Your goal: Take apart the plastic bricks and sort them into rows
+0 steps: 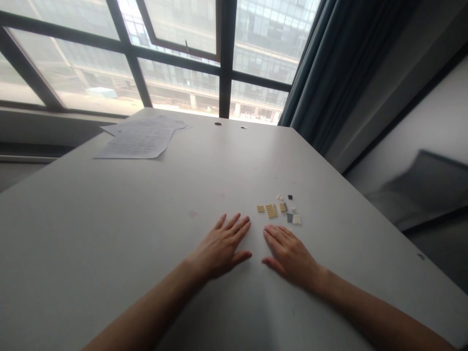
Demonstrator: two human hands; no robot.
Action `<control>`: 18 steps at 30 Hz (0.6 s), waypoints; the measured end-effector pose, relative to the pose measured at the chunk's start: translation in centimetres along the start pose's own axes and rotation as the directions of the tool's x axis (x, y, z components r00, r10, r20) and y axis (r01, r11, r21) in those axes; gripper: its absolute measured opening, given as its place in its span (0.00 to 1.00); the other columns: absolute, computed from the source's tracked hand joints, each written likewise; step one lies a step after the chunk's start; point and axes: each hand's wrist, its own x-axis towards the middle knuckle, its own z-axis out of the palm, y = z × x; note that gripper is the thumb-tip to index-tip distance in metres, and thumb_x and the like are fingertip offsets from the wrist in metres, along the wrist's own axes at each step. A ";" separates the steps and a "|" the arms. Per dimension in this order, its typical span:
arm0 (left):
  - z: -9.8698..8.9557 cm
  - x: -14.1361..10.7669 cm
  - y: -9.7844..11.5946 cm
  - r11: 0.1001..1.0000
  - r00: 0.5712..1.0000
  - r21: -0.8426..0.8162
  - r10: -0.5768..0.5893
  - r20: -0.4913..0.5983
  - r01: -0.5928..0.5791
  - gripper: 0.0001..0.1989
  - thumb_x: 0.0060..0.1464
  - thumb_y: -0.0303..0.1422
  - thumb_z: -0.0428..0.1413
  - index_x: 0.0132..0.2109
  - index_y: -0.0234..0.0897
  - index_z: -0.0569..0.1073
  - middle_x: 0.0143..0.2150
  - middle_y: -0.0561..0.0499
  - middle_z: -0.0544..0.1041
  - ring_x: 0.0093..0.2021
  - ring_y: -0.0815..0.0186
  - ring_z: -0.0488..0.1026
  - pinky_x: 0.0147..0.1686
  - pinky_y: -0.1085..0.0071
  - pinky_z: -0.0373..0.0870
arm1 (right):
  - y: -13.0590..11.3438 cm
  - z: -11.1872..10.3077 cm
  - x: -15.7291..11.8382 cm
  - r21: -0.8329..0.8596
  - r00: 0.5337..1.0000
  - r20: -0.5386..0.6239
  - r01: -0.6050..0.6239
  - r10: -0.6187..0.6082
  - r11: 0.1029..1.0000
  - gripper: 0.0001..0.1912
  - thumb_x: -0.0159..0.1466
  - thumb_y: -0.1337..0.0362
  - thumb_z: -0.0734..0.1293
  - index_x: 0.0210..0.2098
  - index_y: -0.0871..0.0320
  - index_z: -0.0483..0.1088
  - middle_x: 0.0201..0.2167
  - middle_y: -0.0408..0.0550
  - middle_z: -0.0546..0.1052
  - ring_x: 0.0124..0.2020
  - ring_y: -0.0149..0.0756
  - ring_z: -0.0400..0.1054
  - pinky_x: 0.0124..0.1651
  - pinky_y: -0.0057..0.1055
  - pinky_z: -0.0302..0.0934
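Note:
My left hand [223,246] lies flat on the white table [127,234], fingers spread and holding nothing. To its right my right hand [288,253] rests palm down, its fingers stretched out and close together, also without anything in it. Just beyond the fingertips of my right hand sits a small group of toy building bricks. Several are yellow [271,210], with a smaller yellow piece [260,208] at the left. Among the others are a grey brick [289,218], a white brick [297,219] and a black piece [290,197]. Neither hand touches the bricks.
Printed paper sheets [135,141] lie at the table's far left. Near the far edge is a dark round spot [218,124] with a small dark-and-white thing [243,127] beside it. Windows stand behind the table, and a dark curtain [329,63] hangs at the right.

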 end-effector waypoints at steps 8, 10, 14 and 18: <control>1.9 3.6 3.1 1.000 0.997 -0.018 -0.021 -0.081 0.019 0.33 0.62 0.51 0.40 0.66 0.38 0.54 0.69 0.45 0.53 0.69 0.53 0.45 0.65 0.47 0.40 | 2.1 0.1 -0.8 -0.019 0.997 -0.048 -0.058 0.057 0.998 0.25 0.66 0.56 0.59 0.57 0.66 0.63 0.58 0.61 0.67 0.59 0.47 0.60 0.63 0.48 0.55; 1.8 3.5 3.1 0.999 0.997 -0.021 -0.027 -0.077 0.025 0.32 0.62 0.51 0.40 0.67 0.38 0.53 0.69 0.45 0.53 0.69 0.53 0.45 0.65 0.47 0.41 | 2.3 0.2 -0.9 -0.008 0.995 -0.076 -0.060 0.060 0.998 0.25 0.66 0.56 0.60 0.58 0.65 0.63 0.58 0.61 0.66 0.60 0.48 0.60 0.63 0.48 0.55; 1.2 3.3 3.1 0.999 0.996 -0.040 -0.023 -0.081 0.020 0.34 0.61 0.50 0.43 0.67 0.37 0.51 0.70 0.45 0.49 0.69 0.54 0.43 0.66 0.49 0.40 | 2.3 0.4 -1.1 0.045 0.989 -0.134 -0.063 0.069 0.997 0.26 0.65 0.57 0.60 0.59 0.65 0.61 0.59 0.61 0.66 0.61 0.48 0.58 0.63 0.50 0.55; 0.3 1.6 1.4 0.984 0.986 -0.164 -0.096 -0.133 0.074 0.34 0.62 0.48 0.44 0.68 0.36 0.48 0.70 0.44 0.48 0.69 0.57 0.44 0.67 0.54 0.43 | 3.0 0.7 -1.7 0.257 0.942 -0.258 -0.148 0.216 0.955 0.22 0.66 0.58 0.60 0.57 0.60 0.64 0.56 0.58 0.69 0.59 0.46 0.61 0.61 0.48 0.58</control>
